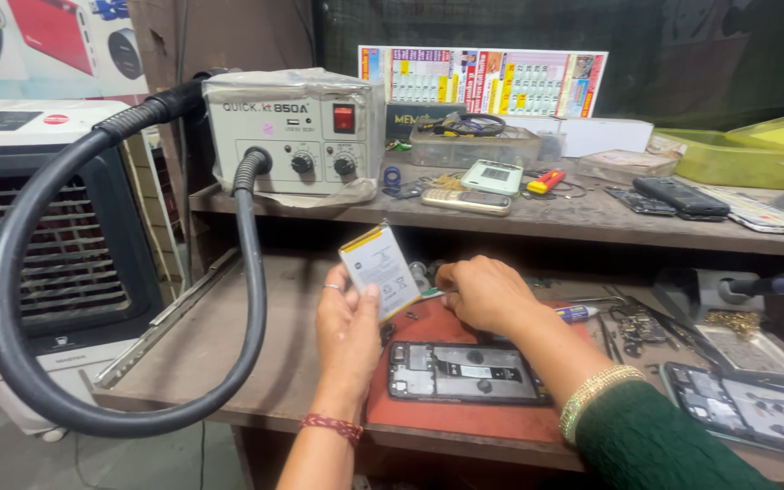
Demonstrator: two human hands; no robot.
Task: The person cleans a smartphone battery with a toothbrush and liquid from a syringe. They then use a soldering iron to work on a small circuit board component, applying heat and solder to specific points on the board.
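Gripping a white-labelled battery, left hand above opened phone.

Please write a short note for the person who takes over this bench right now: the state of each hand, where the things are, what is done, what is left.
Left hand: holds the flat battery up, thumb on its face.
Right hand: closed over a small tool on the red mat; its tip is hidden.
Opened phone: lies on the mat, back cover off, battery bay empty.
Done: phone opened, battery out of it.
Left: battery not seated in the phone, phone not closed.
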